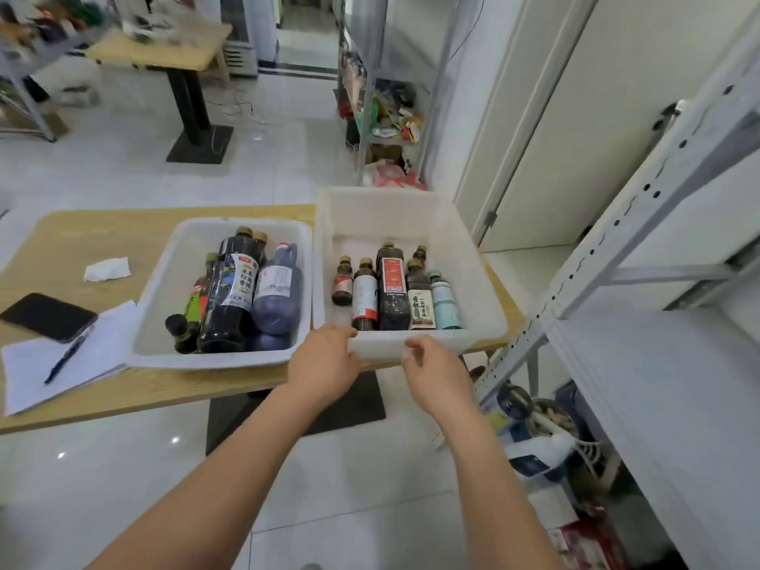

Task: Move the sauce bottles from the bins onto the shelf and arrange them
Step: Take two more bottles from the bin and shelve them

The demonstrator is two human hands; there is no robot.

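Two white plastic bins stand side by side on a wooden table [82,240]. The left bin [222,362] holds large dark sauce bottles [230,298] and a purple jug [275,294], all lying down. The deeper right bin [382,348] holds several smaller bottles, among them a dark one with a red label [392,290]. My left hand [325,364] is at the right bin's near-left corner, fingers curled over its rim. My right hand [432,376] hovers just in front of the same bin's front wall, fingers loosely curled and holding nothing. The white metal shelf [658,384] stands at the right.
A black phone [47,316], a pen [66,355], sheets of paper [24,364] and a crumpled tissue [107,269] lie on the table's left part. Jars and bags [534,425] fill the shelf's lower level. A second rack [382,109] and another table [164,47] stand farther back.
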